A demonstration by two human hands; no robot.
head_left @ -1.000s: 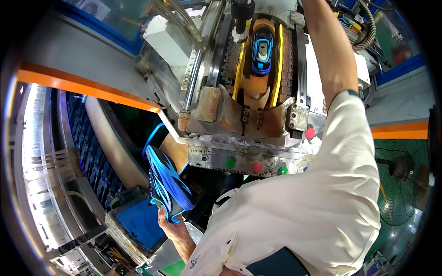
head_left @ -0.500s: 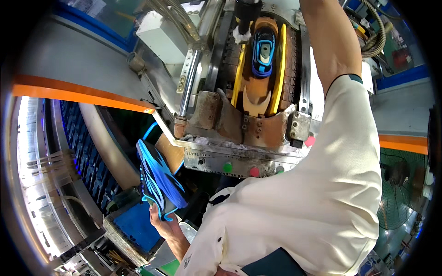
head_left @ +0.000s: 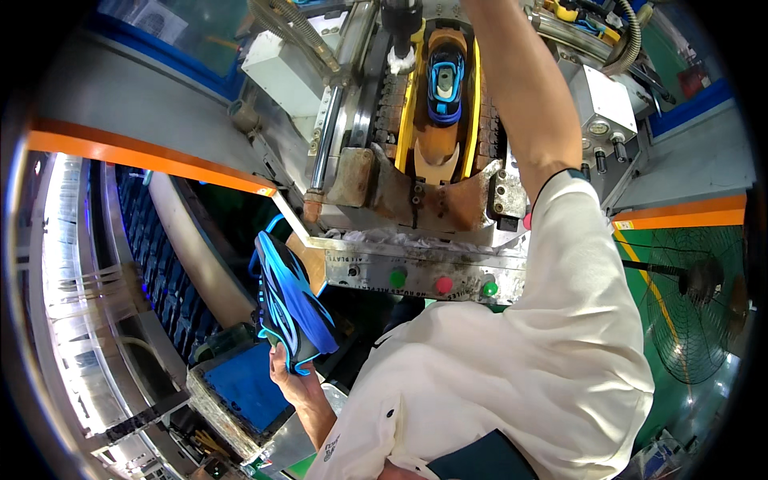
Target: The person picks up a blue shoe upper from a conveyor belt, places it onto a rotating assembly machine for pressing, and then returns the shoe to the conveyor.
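Observation:
My left hand point(head_left: 292, 381) is closed around the heel end of a blue and black shoe upper point(head_left: 294, 298), whose toe points up and away beside the machine. Light blue edging and cord show on this upper. My right forearm point(head_left: 534, 100) reaches up past the top of the picture, so the hand at its end is out of sight. Left of that forearm, a second blue and black shoe point(head_left: 445, 84) sits in the middle of the machine bed, between two yellow side strips point(head_left: 406, 120).
A black vertical tool point(head_left: 402, 24) hangs above the bed. Green and red buttons line the metal front panel point(head_left: 376, 276). Under my left hand is a blue-topped stand point(head_left: 248, 388). A curved conveyor point(head_left: 200, 240) runs at left; a caged fan point(head_left: 684, 304) stands at right.
The machine and second shoe sit slightly higher and further left in view. My right forearm has shifted left across the picture. The held shoe upper has moved slightly right, still in my left hand.

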